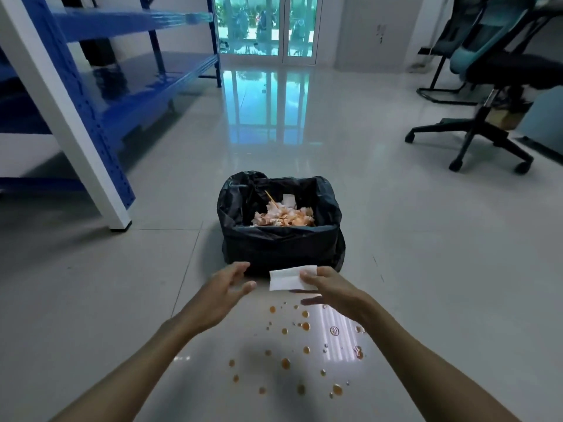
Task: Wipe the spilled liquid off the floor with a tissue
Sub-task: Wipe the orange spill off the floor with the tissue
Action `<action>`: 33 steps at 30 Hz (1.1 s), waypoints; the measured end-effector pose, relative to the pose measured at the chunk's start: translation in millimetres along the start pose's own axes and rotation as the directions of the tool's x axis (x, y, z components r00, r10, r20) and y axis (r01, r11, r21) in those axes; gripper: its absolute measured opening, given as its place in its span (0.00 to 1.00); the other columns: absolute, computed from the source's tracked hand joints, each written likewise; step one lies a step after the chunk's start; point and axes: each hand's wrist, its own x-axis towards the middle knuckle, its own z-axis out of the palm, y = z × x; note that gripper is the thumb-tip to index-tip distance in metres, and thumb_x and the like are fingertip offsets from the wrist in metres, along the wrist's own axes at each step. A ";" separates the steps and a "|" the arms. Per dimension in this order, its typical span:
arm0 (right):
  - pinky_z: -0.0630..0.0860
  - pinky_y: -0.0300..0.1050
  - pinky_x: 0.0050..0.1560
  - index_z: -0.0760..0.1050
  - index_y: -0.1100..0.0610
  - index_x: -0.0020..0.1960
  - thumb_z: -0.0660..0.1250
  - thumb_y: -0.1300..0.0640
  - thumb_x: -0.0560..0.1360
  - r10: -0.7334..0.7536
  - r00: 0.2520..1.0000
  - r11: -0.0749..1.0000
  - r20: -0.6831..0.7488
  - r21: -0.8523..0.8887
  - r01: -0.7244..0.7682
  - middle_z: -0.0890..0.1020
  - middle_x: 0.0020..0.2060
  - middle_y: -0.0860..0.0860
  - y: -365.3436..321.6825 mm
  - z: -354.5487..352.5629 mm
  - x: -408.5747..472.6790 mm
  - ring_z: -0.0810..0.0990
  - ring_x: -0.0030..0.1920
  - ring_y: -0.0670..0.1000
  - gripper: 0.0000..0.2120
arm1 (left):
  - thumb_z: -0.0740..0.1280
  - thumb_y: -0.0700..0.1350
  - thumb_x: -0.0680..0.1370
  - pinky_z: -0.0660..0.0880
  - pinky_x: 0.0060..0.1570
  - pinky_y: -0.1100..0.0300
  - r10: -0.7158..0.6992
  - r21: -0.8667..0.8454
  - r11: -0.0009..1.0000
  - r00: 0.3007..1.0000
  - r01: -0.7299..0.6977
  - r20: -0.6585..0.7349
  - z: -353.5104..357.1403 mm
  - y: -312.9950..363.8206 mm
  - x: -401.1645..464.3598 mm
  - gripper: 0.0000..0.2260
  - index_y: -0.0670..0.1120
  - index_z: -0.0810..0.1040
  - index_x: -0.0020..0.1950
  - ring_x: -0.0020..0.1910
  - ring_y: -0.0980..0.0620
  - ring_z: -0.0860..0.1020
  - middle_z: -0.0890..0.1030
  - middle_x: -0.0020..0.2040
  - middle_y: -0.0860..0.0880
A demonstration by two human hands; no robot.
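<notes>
— Orange drops lie scattered on the pale tiled floor, from about 12 o'clock to 5 o'clock under the person's forearms. None of them looks smeared, so wiping seems not yet begun.

— And the tissue?

— White tissue is pinched at its right edge by the right hand, thumb on top and fingers under it. It hangs flat in the air, above the 12 o'clock edge of the spill and in front of the black-lined bin.

— What does the left hand do?

— The left hand is open and holds nothing; its fingers are loosely spread and point toward the tissue's free edge, near it but not touching.

— So which step is this?

— Probably the preparing of the tissue, before it goes down. The next move calls for lowering it onto the nearest drops and pressing flat, then sweeping toward 6 o'clock. The drops are many and well apart, so one pass may not be enough. The bin already holds orange-stained tissues.
</notes>
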 end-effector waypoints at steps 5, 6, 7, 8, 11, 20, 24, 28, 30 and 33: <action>0.78 0.53 0.45 0.80 0.63 0.49 0.56 0.59 0.83 -0.043 0.895 0.943 -0.445 -0.314 -0.111 0.78 0.36 0.51 75.7 -37.7 -2.2 0.77 0.38 0.50 0.15 | 0.52 0.65 0.79 0.52 0.74 0.60 -0.093 0.266 0.961 0.993 0.071 0.072 45.0 -88.2 -19.9 0.32 0.54 0.50 0.79 0.78 0.57 0.53 0.53 0.80 0.55; 0.76 0.53 0.46 0.80 0.63 0.52 0.56 0.60 0.83 -0.076 0.845 0.927 -0.529 -0.350 -0.136 0.80 0.38 0.52 90.2 -44.6 -4.7 0.79 0.41 0.52 0.14 | 0.51 0.66 0.78 0.51 0.75 0.59 -0.135 0.258 0.960 0.987 0.110 0.082 51.4 -106.6 -24.3 0.33 0.55 0.48 0.79 0.78 0.58 0.52 0.52 0.81 0.55; 0.74 0.54 0.53 0.80 0.61 0.57 0.56 0.60 0.83 -0.133 0.795 0.895 -0.591 -0.416 -0.160 0.82 0.44 0.53 105.2 -52.1 -8.6 0.81 0.48 0.56 0.14 | 0.50 0.67 0.78 0.50 0.76 0.57 -0.171 0.238 0.960 0.981 0.146 0.086 55.3 -122.7 -28.5 0.33 0.55 0.48 0.79 0.78 0.59 0.51 0.51 0.81 0.56; 0.68 0.56 0.62 0.79 0.57 0.61 0.56 0.60 0.83 -0.218 0.752 0.831 -0.622 -0.522 -0.191 0.83 0.51 0.54 119.8 -60.5 -13.2 0.79 0.58 0.58 0.14 | 0.49 0.69 0.77 0.50 0.77 0.55 -0.196 0.212 0.962 0.977 0.175 0.081 58.2 -137.9 -32.2 0.34 0.57 0.47 0.79 0.78 0.60 0.51 0.51 0.80 0.58; 0.46 0.62 0.72 0.72 0.56 0.70 0.60 0.64 0.80 -0.421 0.749 0.556 -0.512 -0.798 -0.233 0.79 0.64 0.53 163.4 -84.6 -25.6 0.64 0.74 0.56 0.19 | 0.44 0.71 0.77 0.48 0.78 0.53 -0.205 0.180 0.964 0.978 0.196 0.030 71.4 -179.4 -42.3 0.33 0.60 0.45 0.79 0.78 0.60 0.47 0.46 0.80 0.61; 0.33 0.60 0.72 0.53 0.58 0.79 0.34 0.43 0.79 -0.288 0.864 0.320 -0.413 -0.892 -0.320 0.54 0.79 0.53 233.4 -49.3 -21.8 0.39 0.78 0.53 0.34 | 0.39 0.60 0.82 0.45 0.77 0.56 0.012 0.458 0.888 0.994 0.037 -0.104 97.0 -199.6 -48.1 0.27 0.52 0.45 0.79 0.78 0.62 0.43 0.46 0.81 0.55; 0.32 0.59 0.72 0.51 0.58 0.80 0.33 0.44 0.78 -0.300 0.852 0.354 -0.429 -0.879 -0.319 0.53 0.79 0.53 217.4 -24.5 -2.2 0.37 0.78 0.53 0.35 | 0.40 0.59 0.82 0.45 0.76 0.57 0.012 0.444 0.895 0.993 0.042 -0.117 96.6 -198.4 -47.7 0.26 0.53 0.47 0.80 0.78 0.62 0.44 0.48 0.81 0.56; 0.31 0.60 0.73 0.48 0.57 0.80 0.35 0.45 0.79 -0.326 0.858 0.372 -0.397 -0.888 -0.270 0.51 0.79 0.52 203.7 3.7 30.2 0.35 0.77 0.53 0.32 | 0.39 0.60 0.82 0.45 0.76 0.57 0.014 0.443 0.895 0.992 0.042 -0.122 96.8 -198.8 -47.3 0.26 0.54 0.46 0.79 0.78 0.63 0.43 0.47 0.81 0.57; 0.30 0.59 0.72 0.48 0.57 0.80 0.36 0.45 0.80 -0.341 0.871 0.366 -0.354 -0.903 -0.224 0.50 0.79 0.52 196.7 21.3 48.2 0.34 0.77 0.54 0.31 | 0.39 0.59 0.82 0.45 0.76 0.57 0.014 0.440 0.897 0.992 0.044 -0.128 97.2 -200.1 -46.8 0.26 0.54 0.47 0.79 0.78 0.63 0.44 0.48 0.81 0.57; 0.29 0.58 0.71 0.54 0.58 0.79 0.39 0.46 0.80 -0.376 0.888 0.331 -0.263 -0.934 -0.136 0.55 0.79 0.53 180.4 56.0 75.1 0.40 0.78 0.57 0.31 | 0.39 0.59 0.82 0.46 0.76 0.57 0.019 0.444 0.895 0.991 0.044 -0.136 97.8 -202.3 -45.9 0.26 0.54 0.48 0.79 0.78 0.62 0.44 0.49 0.81 0.57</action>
